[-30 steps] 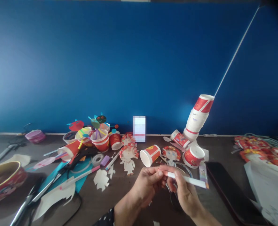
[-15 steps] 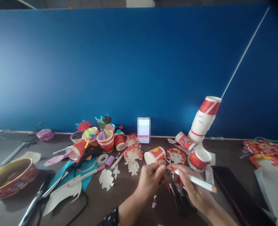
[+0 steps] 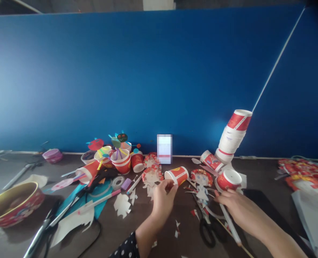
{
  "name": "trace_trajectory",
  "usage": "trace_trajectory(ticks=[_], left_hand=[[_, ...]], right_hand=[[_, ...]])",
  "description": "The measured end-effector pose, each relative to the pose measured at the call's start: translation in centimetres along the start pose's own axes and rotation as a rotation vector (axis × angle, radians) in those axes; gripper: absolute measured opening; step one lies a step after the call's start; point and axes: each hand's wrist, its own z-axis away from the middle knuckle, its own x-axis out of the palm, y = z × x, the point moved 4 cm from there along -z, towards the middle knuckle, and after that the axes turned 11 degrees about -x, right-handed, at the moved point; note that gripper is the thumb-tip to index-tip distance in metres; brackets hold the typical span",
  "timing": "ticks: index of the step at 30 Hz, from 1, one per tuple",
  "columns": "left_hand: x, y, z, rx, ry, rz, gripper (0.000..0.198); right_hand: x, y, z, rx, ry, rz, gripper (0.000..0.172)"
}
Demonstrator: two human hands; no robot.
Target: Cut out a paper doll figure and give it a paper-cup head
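Observation:
A red paper cup (image 3: 180, 175) lies on its side in the middle, its white rim facing left. My left hand (image 3: 164, 200) has its thumb and fingers closed at the lower edge of this cup near the rim. My right hand (image 3: 236, 206) is stretched flat in front of an upturned red paper cup (image 3: 228, 179). Just under its fingers is a white marker (image 3: 231, 225), slanting towards me, apparently loose. A paper doll cutout (image 3: 202, 182) with red headdress lies left of that hand. Black-handled scissors (image 3: 208, 229) and a thin stick (image 3: 246, 251) lie close by.
A leaning stack of paper cups (image 3: 232, 136) stands against the blue partition (image 3: 159, 71). Left are cups with colourful paper figures (image 3: 119, 157), a tape roll (image 3: 117, 182), a bowl (image 3: 13, 211) and paper scraps. On the right lie a dark case (image 3: 266, 204) and more red cutouts (image 3: 304, 175).
My hands have moved apart. The left has gone to the lying cup. The right has moved right, and the marker it held has turned and come down towards the table, uncovering scissors and cutout.

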Motion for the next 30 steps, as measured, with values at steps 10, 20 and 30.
trace_trajectory(ticks=[10,20,30], left_hand=[[-0.6,-0.2,-0.1,0.013,0.159,0.231,0.017],[-0.1,-0.2,-0.1,-0.043,0.056,0.611,0.015],[-0.3,0.4,0.0,-0.198,0.004,0.925,0.024]], right_hand=[[0.5,-5.1,-0.9,0.08,-0.165,0.06,0.021],[2.4,-7.0,-0.4,0.209,-0.179,0.083,0.029],[3.0,-5.5,-1.2,0.401,-0.004,-0.545,0.01]])
